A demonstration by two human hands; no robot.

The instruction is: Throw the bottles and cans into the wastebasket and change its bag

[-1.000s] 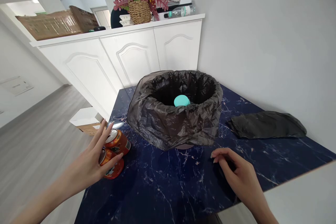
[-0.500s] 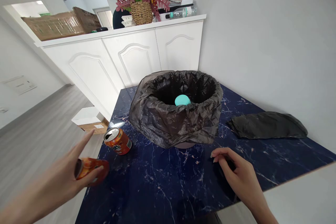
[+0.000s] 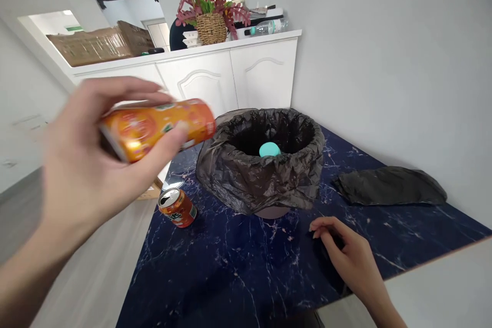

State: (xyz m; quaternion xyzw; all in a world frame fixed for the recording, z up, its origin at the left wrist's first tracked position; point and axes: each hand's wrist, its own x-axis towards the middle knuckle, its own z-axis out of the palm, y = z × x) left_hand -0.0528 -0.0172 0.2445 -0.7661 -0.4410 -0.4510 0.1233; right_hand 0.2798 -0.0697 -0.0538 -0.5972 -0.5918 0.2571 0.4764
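My left hand (image 3: 96,164) is wrapped round an orange can (image 3: 165,125), held tilted on its side in the air, left of the bin. A second orange can (image 3: 178,208) stands upright on the dark blue marbled table (image 3: 215,266). The bin, lined with a black bag (image 3: 265,179), has a turquoise round object (image 3: 269,149) showing inside its opening. My right hand (image 3: 348,253) rests at the table's front edge with its fingers curled loosely; whether anything lies under them is hidden.
A folded black bag (image 3: 392,185) lies on the table at the right, by the wall. Behind stands a white cabinet (image 3: 265,74) bearing a flower basket (image 3: 211,29), plastic bottle (image 3: 265,27) and cardboard box (image 3: 96,46).
My left hand has risen from the table's left edge with the orange can and moved right, toward the bin. The view has shifted slightly. My right hand has stayed in place.
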